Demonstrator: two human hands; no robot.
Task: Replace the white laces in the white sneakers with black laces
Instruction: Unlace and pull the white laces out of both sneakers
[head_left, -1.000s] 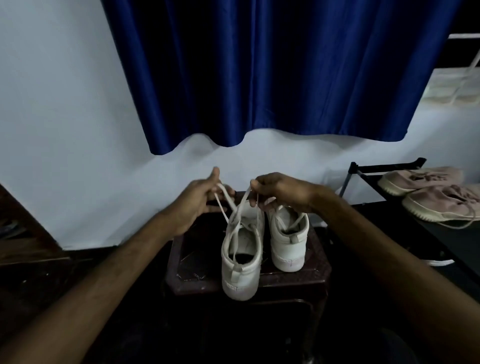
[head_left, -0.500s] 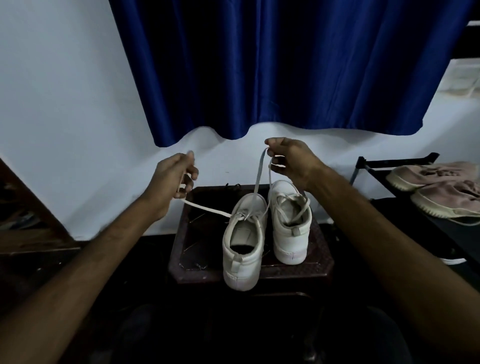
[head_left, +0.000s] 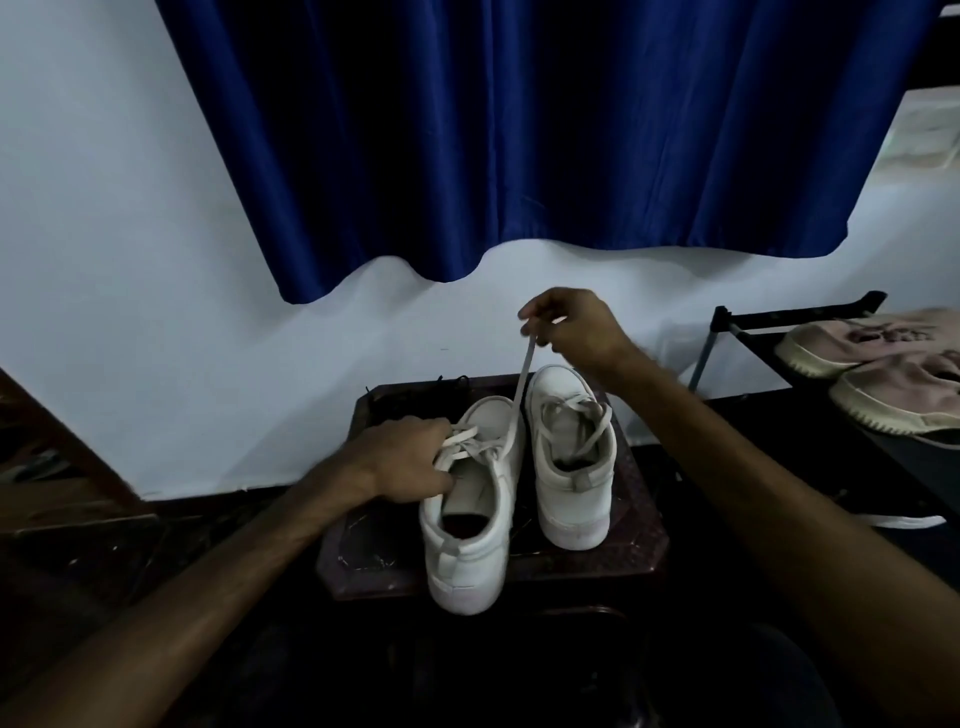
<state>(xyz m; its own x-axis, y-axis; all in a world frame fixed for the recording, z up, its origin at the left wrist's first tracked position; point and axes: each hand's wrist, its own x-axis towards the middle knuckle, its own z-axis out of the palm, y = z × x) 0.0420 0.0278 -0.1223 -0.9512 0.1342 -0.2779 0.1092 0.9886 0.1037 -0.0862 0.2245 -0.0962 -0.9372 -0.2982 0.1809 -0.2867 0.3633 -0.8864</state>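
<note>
In the head view, your right hand (head_left: 576, 325), just above centre, pinches the end of a white lace (head_left: 522, 379) drawn up taut from the near sneaker (head_left: 470, 545). That sneaker stands at lower centre beside the other sneaker (head_left: 571, 488) on a dark stool (head_left: 363, 551). Your left hand (head_left: 400, 460) grips the near sneaker at its crossed lacing. A blue curtain (head_left: 519, 130) fills the top. A rack (head_left: 789, 312) with pale shoes (head_left: 883, 400) sits at the right edge, cut off. Dark strands (head_left: 454, 381) at the stool's far rim are too dim to identify.
</note>
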